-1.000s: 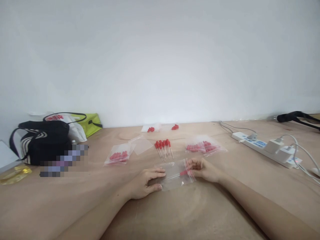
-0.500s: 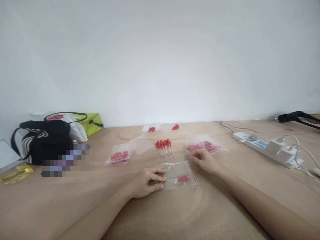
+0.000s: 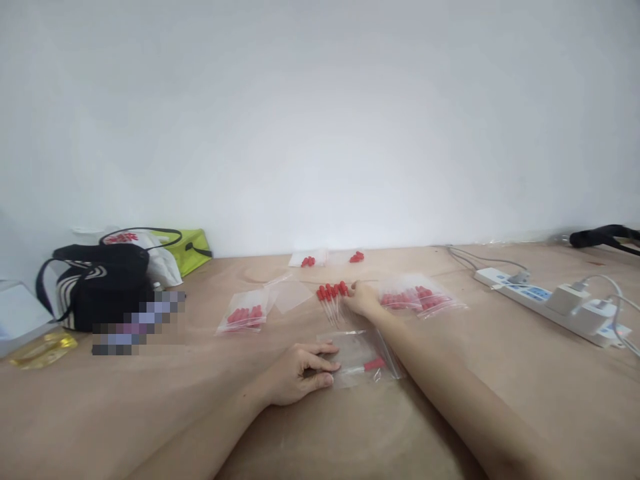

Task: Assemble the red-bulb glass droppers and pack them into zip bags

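A clear zip-lock bag [image 3: 356,341] lies flat on the table in front of me, with one red-bulbed dropper [image 3: 374,364] inside. My left hand [image 3: 307,370] rests on the bag's left edge, fingers spread and pressing it down. Beyond the bag, several red-bulbed droppers [image 3: 328,293] with thin pale stems are fanned out side by side. At the right end of that row, my right hand [image 3: 362,300] has its fingers closed around a dropper, whose bulb is mostly hidden. The right forearm crosses over the bag's right side.
Bags of red pieces stand left [image 3: 244,313] and right [image 3: 420,297], with an empty clear bag [image 3: 290,295] nearby. Farther back lie small red piles [image 3: 308,262]. A power strip [image 3: 550,303] with cables is at right; a black bag [image 3: 105,283] is at left.
My right hand has moved from the bag's right edge forward and left to the row of droppers. The left hand stays on the bag. The view has shifted slightly.
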`<control>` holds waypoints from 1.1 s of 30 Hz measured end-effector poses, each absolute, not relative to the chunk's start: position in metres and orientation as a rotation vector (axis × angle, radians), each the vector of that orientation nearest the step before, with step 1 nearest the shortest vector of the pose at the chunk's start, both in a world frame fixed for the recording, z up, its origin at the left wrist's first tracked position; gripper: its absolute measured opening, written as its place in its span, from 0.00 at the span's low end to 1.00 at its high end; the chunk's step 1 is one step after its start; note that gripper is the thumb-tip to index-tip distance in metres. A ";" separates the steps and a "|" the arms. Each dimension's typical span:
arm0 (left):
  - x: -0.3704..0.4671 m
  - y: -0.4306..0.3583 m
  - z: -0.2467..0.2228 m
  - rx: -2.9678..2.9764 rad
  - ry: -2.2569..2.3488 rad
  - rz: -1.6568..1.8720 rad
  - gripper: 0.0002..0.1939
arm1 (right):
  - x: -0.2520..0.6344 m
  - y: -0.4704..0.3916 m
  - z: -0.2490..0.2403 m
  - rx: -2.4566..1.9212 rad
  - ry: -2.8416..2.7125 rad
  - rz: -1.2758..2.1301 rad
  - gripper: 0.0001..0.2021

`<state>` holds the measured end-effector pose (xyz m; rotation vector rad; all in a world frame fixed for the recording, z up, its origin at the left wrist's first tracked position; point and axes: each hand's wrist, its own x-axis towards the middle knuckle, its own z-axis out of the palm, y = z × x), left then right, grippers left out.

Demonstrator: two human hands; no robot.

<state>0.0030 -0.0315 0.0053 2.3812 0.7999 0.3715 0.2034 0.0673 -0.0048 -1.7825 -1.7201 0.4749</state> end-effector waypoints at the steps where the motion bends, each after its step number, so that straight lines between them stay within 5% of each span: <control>1: 0.003 -0.031 0.005 2.380 0.801 0.376 0.14 | 0.203 0.068 -0.005 -1.801 -1.714 0.483 0.08; 3: 0.003 -0.031 0.006 2.382 0.804 0.381 0.14 | 0.206 0.067 -0.005 -1.834 -1.705 0.504 0.02; 19: 0.005 -0.033 0.011 2.368 0.851 0.354 0.15 | 0.242 0.050 -0.008 -1.843 -1.649 0.506 0.05; 26: 0.003 -0.034 0.011 2.373 0.817 0.321 0.14 | 0.268 0.021 -0.003 -1.614 -1.581 0.441 0.27; 33: 0.007 -0.033 0.009 2.416 0.838 0.315 0.14 | 0.290 -0.033 -0.018 -1.270 -1.135 0.729 0.36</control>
